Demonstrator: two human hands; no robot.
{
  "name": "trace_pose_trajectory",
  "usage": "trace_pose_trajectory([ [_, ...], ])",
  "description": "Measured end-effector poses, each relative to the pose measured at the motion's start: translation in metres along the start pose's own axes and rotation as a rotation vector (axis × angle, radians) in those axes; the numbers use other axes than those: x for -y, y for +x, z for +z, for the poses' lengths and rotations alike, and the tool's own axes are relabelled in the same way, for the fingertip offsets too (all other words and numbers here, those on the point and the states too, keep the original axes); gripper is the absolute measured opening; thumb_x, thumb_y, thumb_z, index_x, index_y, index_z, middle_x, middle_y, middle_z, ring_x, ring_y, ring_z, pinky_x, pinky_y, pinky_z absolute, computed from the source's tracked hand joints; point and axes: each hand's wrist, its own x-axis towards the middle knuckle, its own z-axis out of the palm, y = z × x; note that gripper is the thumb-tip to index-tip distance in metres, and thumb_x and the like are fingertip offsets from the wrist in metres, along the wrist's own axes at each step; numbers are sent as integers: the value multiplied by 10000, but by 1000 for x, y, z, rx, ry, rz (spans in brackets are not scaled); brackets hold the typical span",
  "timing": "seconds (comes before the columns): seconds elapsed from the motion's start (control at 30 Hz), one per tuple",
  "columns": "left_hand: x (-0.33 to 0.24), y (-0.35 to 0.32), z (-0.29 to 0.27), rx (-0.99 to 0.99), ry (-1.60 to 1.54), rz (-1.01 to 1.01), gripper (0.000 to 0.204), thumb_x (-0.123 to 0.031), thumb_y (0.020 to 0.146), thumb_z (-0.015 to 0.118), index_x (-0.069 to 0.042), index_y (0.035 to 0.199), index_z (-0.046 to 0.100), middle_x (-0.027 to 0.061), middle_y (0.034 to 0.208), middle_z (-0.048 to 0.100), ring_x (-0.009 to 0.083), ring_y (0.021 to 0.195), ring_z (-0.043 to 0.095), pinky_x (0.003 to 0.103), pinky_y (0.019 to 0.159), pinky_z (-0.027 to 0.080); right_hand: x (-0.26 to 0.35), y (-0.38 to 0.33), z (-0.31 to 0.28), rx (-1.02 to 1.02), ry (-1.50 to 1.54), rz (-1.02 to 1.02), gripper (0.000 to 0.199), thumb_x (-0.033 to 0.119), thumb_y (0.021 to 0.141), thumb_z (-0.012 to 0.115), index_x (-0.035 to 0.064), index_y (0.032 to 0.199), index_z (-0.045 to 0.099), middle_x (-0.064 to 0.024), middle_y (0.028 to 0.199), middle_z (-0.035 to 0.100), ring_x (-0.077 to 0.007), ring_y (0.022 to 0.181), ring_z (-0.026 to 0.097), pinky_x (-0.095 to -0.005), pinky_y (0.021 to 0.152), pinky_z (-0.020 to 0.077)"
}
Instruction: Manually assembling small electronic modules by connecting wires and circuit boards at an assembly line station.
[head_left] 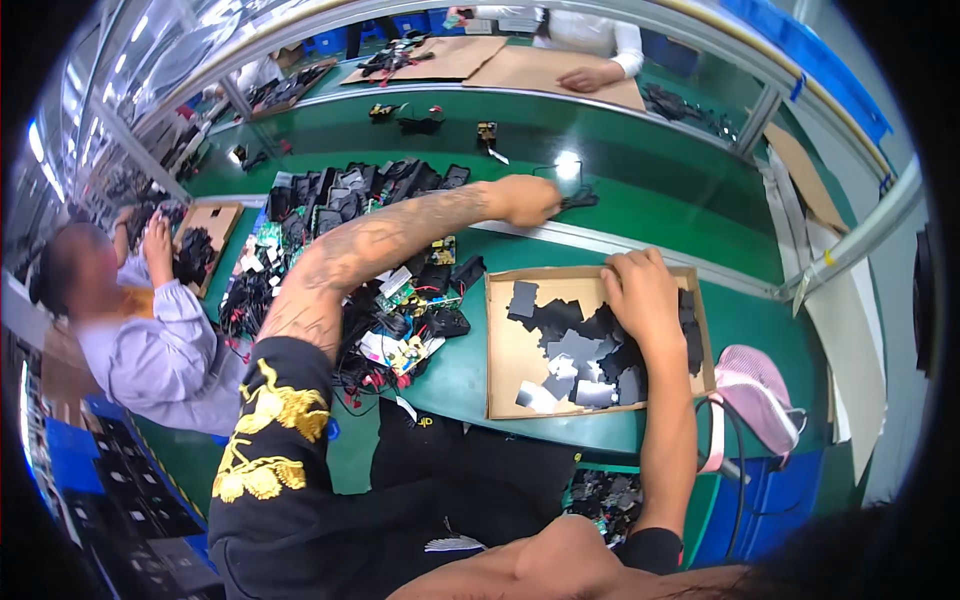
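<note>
My left arm stretches forward across the bench, and my left hand is closed at the near edge of the green belt. A black corded part sticks out at its fingertips, its cord looping on the belt. My right hand is over the right part of a shallow cardboard tray, its fingers bent down. Thin dark plates, some shiny, lie loose in the tray around it. Whatever those fingertips pinch is hidden beneath the hand.
Left of the tray lies a heap of black housings, circuit boards and wires. A pink cap is at the bench's right end. Small boards lie on the belt. A co-worker sits at left, another works across.
</note>
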Motion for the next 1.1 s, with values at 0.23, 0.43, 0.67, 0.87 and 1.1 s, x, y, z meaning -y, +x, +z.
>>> trace_pose_trajectory([
  [0.23, -9, 34, -17, -33, 5, -254, 403, -278, 978, 603, 40, 1223, 637, 278, 1332, 615, 451, 1277, 572, 515, 1058, 490, 13, 0, 1, 9, 62, 4, 208, 204, 917, 674, 36, 1000, 764, -150, 998, 745, -365, 1030, 634, -460, 912, 516],
  [0.43, -46, -49, -35, -97, 0, 128, 310, -218, 989, 572, -53, 1236, 662, 180, 1182, 709, 392, 1087, 676, 516, 915, 540, 9, -5, -3, 58, -5, 14, 217, 197, 932, 660, 25, 1023, 755, -161, 1022, 740, -368, 1050, 628, -466, 925, 508],
  [0.67, -62, -228, -78, -326, -8, -26, 229, -163, 972, 622, -51, 1164, 673, 163, 1050, 721, 379, 981, 693, 487, 842, 556, 12, 2, -8, 62, 21, 0, 214, 161, 938, 647, 23, 1065, 749, -157, 1073, 732, -371, 1076, 623, -460, 942, 505],
  [0.87, -59, -342, -66, -495, 8, -463, 181, -156, 970, 608, -37, 1084, 683, 151, 991, 694, 363, 956, 675, 448, 847, 531, 10, 3, -3, 55, 39, -18, 197, 111, 927, 657, 31, 1082, 750, -148, 1058, 730, -367, 1064, 618, -458, 928, 507],
  [1.1, -76, -374, -57, -260, 73, -533, 273, -278, 959, 659, -23, 862, 648, 139, 846, 615, 360, 890, 626, 477, 801, 484, 14, 0, -5, 98, 31, 28, 232, 97, 897, 693, 20, 1110, 742, -150, 1062, 733, -368, 1081, 620, -452, 956, 500],
])
